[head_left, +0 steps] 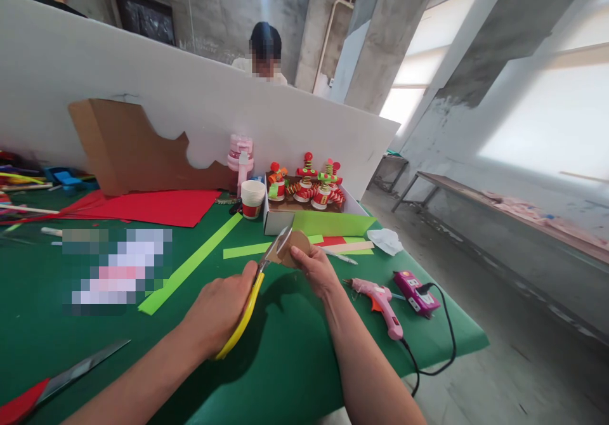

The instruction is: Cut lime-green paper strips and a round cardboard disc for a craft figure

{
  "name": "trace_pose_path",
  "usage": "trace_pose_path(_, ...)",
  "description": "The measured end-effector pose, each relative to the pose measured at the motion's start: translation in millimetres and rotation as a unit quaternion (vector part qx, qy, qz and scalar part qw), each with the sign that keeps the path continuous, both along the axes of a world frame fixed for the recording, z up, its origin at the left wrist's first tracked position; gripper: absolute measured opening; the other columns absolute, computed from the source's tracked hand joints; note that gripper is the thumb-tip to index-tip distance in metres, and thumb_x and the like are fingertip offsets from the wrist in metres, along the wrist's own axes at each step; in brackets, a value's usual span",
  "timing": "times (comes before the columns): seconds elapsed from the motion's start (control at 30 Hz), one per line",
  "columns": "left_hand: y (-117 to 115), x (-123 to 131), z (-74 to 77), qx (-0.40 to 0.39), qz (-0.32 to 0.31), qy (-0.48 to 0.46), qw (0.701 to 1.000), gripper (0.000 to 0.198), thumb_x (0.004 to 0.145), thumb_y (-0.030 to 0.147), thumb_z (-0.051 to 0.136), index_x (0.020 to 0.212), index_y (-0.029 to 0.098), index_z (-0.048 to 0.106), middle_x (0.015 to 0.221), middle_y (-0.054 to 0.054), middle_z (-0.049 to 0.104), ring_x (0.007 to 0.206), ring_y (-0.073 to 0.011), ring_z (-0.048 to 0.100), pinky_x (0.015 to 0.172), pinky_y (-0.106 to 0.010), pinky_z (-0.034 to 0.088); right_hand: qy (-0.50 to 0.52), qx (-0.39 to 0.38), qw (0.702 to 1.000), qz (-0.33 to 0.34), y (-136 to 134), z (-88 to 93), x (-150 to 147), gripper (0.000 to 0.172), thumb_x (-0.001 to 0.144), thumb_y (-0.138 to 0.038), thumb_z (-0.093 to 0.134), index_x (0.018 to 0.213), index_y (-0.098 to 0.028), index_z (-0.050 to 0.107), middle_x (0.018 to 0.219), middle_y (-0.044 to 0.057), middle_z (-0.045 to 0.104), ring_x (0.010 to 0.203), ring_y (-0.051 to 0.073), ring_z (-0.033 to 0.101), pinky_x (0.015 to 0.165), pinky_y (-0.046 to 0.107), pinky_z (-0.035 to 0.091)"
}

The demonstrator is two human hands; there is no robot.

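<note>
My left hand [221, 314] is closed round the yellow handles of a pair of scissors [245, 317]. The metal blades point up and away, meeting the left edge of a small round piece of brown cardboard [297, 242]. That cardboard is pinched between the thumb and fingers of my right hand [316, 266], above the green table. Part of the far blade is hidden, so how deep it sits in the cardboard does not show. Light green paper strips [200, 260] lie just beyond and to the left, and a pen [340, 257] rests behind my right hand.
A pink glue gun [380, 301] and a purple power strip [416, 293] with a black cord lie at right. Behind stand a box [280, 222] of paper-cup figures, stacked cups [252, 200] and a pink bottle [240, 165]. A red-handled knife [71, 374] lies front left; red paper [157, 208] behind.
</note>
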State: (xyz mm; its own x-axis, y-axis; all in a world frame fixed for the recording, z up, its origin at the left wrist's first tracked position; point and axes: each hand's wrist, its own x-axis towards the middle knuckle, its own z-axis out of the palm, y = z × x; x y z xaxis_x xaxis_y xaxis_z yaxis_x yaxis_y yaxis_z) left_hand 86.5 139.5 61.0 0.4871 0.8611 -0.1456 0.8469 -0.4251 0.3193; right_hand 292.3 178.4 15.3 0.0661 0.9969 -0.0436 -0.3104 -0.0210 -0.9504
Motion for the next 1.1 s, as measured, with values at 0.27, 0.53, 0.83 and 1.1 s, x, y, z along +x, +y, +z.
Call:
trace_pose_path(0.27, -1, 1, 8.0, -0.039, 0.006, -0.001, 0.999, 0.013, 0.093, 0.026, 0.039, 0.105, 0.023, 0.039, 0.083, -0.007, 0.070, 0.071, -0.0263, 0.068, 0.057, -0.030, 0.036, -0.003, -0.003, 1.000, 0.016, 1, 1.1, 5, 0.051, 0.049, -0.049, 0.094, 0.084, -0.015, 0.079, 0.081, 0.005, 0.077, 0.075, 0.015, 0.068, 0.076, 0.027, 0.051)
trace_pose_path(0.53, 3, -3, 2.1, -0.039, -0.007, -0.011, 0.999, 0.012, 0.091, 0.024, 0.039, 0.104, 0.024, 0.038, 0.076, -0.004, 0.066, 0.069, -0.0268, 0.066, 0.057, -0.031, 0.031, 0.000, -0.001, 1.000, 0.025, -1, 2.7, 9, 0.048, 0.052, -0.045, 0.094, 0.085, -0.014, 0.079, 0.081, 0.006, 0.077, 0.074, 0.016, 0.070, 0.076, 0.027, 0.053)
trace_pose_path(0.83, 6, 0, -10.1, -0.012, -0.005, -0.005, 1.000, 0.013, 0.095, 0.026, 0.033, 0.106, 0.023, 0.039, 0.075, -0.005, 0.067, 0.069, -0.0276, 0.068, 0.056, -0.031, 0.032, 0.170, -0.025, 0.984, -0.056, 2, 0.9, -13, 0.042, 0.051, -0.034, 0.096, 0.082, -0.016, 0.075, 0.078, 0.002, 0.076, 0.071, 0.014, 0.069, 0.066, 0.023, 0.054)
trace_pose_path(1.1, -1, 11, -3.1, -0.001, 0.002, 0.060, 0.998, 0.019, 0.095, 0.020, 0.034, 0.114, 0.022, 0.037, 0.091, -0.009, 0.071, 0.086, -0.0326, 0.072, 0.066, -0.037, 0.045, 0.224, -0.038, 0.969, -0.100, -1, 2.3, -24, 0.044, 0.048, -0.026, 0.097, 0.081, -0.018, 0.069, 0.071, -0.004, 0.072, 0.062, 0.011, 0.065, 0.053, 0.020, 0.053)
